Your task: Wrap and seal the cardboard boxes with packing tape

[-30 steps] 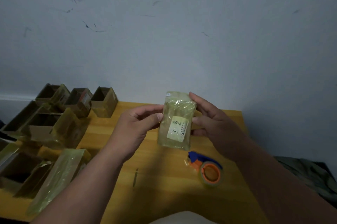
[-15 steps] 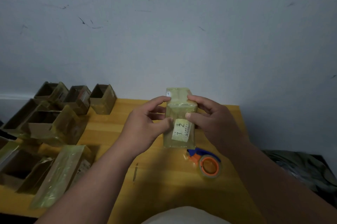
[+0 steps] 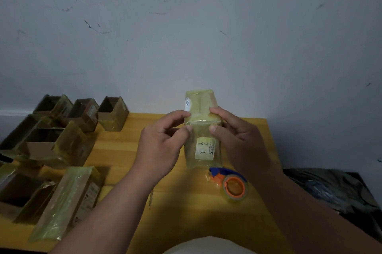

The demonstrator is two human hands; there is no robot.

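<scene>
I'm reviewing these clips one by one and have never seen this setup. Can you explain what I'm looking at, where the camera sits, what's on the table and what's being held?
There is no machine here: a person works with bare hands, filmed by a camera worn on the head, looking forward and down. The left hand and right hand each have a grip on a small tape-wrapped box with a paper label, held above the wooden table. A tape dispenser lies just below the box. At the left are open cardboard boxes and one wrapped box lying flat.
</scene>
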